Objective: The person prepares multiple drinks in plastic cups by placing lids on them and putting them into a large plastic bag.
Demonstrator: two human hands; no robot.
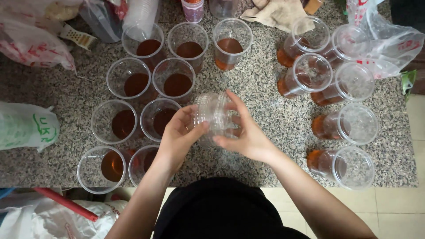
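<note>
Both hands clasp a stack of clear lids above the middle of the counter: left hand pinching its near edge, right hand wrapped round the far side. Open cups of brown liquid crowd the left, just beside the left hand. Lidded cups stand to the right, well apart. Up top, a beige cloth.

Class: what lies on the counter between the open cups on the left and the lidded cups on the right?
In the head view, both hands, left hand and right hand, hold a stack of clear lids there; otherwise bare counter.
</note>
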